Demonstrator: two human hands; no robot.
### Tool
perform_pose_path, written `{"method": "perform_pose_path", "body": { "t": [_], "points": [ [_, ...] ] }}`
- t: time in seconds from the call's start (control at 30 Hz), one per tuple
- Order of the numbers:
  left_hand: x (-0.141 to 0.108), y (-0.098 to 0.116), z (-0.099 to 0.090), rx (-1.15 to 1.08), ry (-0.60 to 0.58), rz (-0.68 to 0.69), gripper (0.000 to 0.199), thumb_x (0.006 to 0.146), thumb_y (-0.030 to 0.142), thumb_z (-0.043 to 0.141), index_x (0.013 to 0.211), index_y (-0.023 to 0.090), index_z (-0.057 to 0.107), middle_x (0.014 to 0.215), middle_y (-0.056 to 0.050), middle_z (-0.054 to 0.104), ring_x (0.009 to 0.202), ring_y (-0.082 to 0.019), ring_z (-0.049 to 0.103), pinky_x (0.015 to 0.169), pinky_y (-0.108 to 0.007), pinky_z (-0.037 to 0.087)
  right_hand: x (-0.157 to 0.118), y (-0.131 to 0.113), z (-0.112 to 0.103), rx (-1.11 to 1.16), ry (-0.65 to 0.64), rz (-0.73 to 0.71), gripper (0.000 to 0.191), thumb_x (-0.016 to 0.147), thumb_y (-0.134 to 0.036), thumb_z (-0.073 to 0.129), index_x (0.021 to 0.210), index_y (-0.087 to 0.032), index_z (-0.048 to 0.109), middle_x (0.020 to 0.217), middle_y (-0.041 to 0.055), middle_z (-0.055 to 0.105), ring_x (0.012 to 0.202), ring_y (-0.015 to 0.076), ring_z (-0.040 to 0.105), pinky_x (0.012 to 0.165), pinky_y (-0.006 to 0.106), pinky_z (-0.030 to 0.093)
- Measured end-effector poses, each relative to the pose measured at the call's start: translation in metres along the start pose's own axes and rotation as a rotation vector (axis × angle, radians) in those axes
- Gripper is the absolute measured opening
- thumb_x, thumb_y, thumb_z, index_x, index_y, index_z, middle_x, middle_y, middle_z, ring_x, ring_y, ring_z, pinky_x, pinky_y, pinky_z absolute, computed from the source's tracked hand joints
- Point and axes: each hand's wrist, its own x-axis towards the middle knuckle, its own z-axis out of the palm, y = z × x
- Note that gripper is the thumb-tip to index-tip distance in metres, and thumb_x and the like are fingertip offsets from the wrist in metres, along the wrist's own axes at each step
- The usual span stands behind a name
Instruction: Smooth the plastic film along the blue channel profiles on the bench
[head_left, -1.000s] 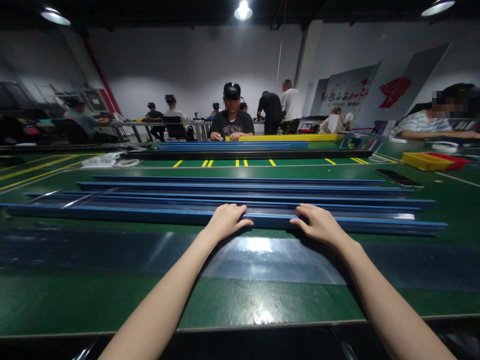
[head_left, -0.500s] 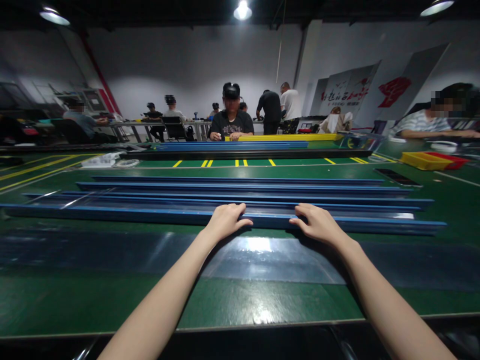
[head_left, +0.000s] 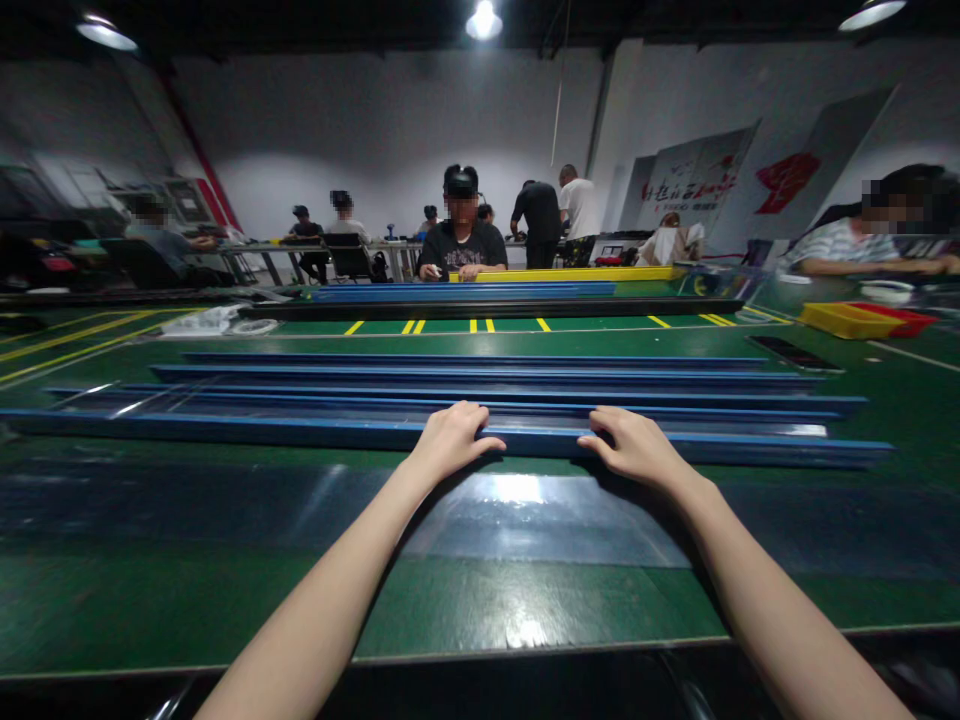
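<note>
Several long blue channel strips lie side by side across the green table. On the nearest blue channel strip, my left hand curls its fingers over the edge, with the thumb along the near side. A short way to the right, my right hand grips the same strip in the same manner. The fingertips of both hands are partly hidden behind the strip's wall. In front of the strip, under my forearms, lies a wide clear plastic sheet.
A phone lies at the right, near yellow and red bins. Farther back are a black rail, more blue strips and a yellow strip. A person sits across the table; others work behind.
</note>
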Motion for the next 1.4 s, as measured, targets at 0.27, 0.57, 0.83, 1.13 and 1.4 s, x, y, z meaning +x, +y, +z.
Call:
{"method": "perform_pose_path", "body": {
  "t": [0.27,0.57,0.83,1.13,1.4],
  "points": [
    [-0.001,0.000,-0.001,-0.021,-0.014,-0.007,0.034,0.075,0.052,0.049,0.072,0.018,0.048,0.076,0.000,0.057,0.075,-0.015,0.050,0.057,-0.022,0.033,-0.005,-0.007,-0.003,-0.088,0.039,-0.017,0.032,0.082,-0.042,0.033,0.082,-0.017,0.054,0.093,0.0087,0.058,0.084,0.0186,0.054,0.066,0.025,0.034],
    [-0.001,0.001,0.002,-0.003,-0.001,0.004,0.033,0.076,0.051,0.049,0.075,0.018,0.049,0.079,0.000,0.057,0.077,-0.015,0.050,0.058,-0.023,0.035,0.006,-0.023,0.001,-0.181,0.008,-0.067,0.039,0.083,-0.047,0.029,0.080,-0.017,0.054,0.082,0.0074,0.060,0.074,0.0171,0.054,0.059,0.025,0.031],
    [-0.001,0.000,0.005,0.059,-0.002,0.025,0.035,0.078,0.053,0.044,0.078,0.018,0.049,0.081,-0.001,0.057,0.080,-0.016,0.050,0.061,-0.024,0.036,0.008,-0.036,0.006,-0.156,0.141,-0.164,0.030,0.084,-0.039,0.033,0.084,-0.015,0.051,0.082,0.0072,0.058,0.075,0.0162,0.052,0.058,0.024,0.031],
    [-0.003,0.000,0.006,0.091,0.039,0.059,0.036,0.078,0.053,0.042,0.078,0.018,0.049,0.081,-0.002,0.056,0.078,-0.016,0.050,0.060,-0.024,0.036,0.013,-0.031,0.004,-0.071,0.152,-0.130,0.031,0.084,-0.042,0.035,0.071,-0.017,0.050,0.073,0.0034,0.057,0.068,0.0135,0.051,0.053,0.023,0.023],
    [-0.003,0.007,0.003,0.163,0.087,0.154,0.033,0.080,0.049,0.042,0.077,0.017,0.050,0.081,-0.003,0.056,0.079,-0.017,0.050,0.061,-0.025,0.037,0.009,-0.028,-0.003,-0.088,0.086,-0.055,0.031,0.081,-0.043,0.037,0.069,-0.018,0.051,0.072,0.0032,0.059,0.063,0.0128,0.051,0.050,0.024,0.019]
  ]
}}
